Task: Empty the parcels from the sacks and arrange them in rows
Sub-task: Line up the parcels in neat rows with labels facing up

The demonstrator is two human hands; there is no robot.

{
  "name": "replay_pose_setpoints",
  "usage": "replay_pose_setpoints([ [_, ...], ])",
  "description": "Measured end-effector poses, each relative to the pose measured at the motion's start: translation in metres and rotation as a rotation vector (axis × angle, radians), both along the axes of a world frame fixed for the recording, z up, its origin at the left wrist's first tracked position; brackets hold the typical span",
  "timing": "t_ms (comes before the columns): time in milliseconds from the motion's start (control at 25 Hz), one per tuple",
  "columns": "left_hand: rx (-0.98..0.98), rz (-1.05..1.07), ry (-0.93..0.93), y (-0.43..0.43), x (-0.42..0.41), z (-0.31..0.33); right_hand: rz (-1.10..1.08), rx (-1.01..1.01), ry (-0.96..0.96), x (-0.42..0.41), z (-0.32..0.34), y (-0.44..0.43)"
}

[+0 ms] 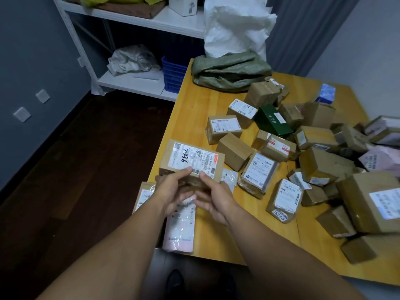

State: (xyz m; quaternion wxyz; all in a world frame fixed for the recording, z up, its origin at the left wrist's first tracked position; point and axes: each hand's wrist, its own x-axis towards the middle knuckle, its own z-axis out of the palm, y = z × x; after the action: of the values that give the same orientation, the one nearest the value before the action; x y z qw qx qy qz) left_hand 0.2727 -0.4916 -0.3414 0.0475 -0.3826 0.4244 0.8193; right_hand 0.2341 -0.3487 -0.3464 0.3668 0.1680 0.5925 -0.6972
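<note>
Closest in, right under both wrists, a pink mailer (180,228) lies flat at the near edge of the table (194,100). A small carton (144,194) sits just left of the left forearm. Together they look like the start of a row.

The left hand (173,192) and right hand (214,200) sit side by side, nearly touching. They grip the near edge of a labelled box (191,162), thumbs on top by the label and fingers curled under. The box tilts up away from the person. Its near edge is off the surface; whether the far edge rests on the wood is unclear.

So the step in hand seems to be arranging, not emptying: this box is being set into line. The next move probably calls for lowering it flat, just beyond the mailer and squared to the table's left edge, then releasing both grips.

To the right of the hands and further out, the heap of parcels (324,163) lies jumbled, with a dark green box (271,121) among the brown ones. Most of the sorting is not yet done.

Well beyond the hands, a green sack (229,71) lies crumpled and flat on the far end of the table. A white sack (236,29) stands behind it; I cannot tell whether anything is left inside.
</note>
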Motion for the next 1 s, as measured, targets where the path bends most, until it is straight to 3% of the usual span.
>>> replay_pose_setpoints([
  [200, -0.094, -0.125, -0.088, 0.005, 0.003, 0.001, -0.105, 0.153, 0.137, -0.027, 0.013, 0.04],
  [360, -0.377, -0.033, -0.212, -0.003, -0.001, -0.017, 0.105, 0.385, 0.163, -0.039, 0.022, 0.078],
  [640, -0.955, -0.507, -0.399, 0.009, 0.021, -0.057, 0.452, 0.538, 0.067, -0.035, -0.011, 0.084],
  [1000, -1.215, -0.78, -0.518, 0.015, 0.041, -0.072, 0.484, 0.624, 0.026, -0.01, -0.056, 0.081],
])
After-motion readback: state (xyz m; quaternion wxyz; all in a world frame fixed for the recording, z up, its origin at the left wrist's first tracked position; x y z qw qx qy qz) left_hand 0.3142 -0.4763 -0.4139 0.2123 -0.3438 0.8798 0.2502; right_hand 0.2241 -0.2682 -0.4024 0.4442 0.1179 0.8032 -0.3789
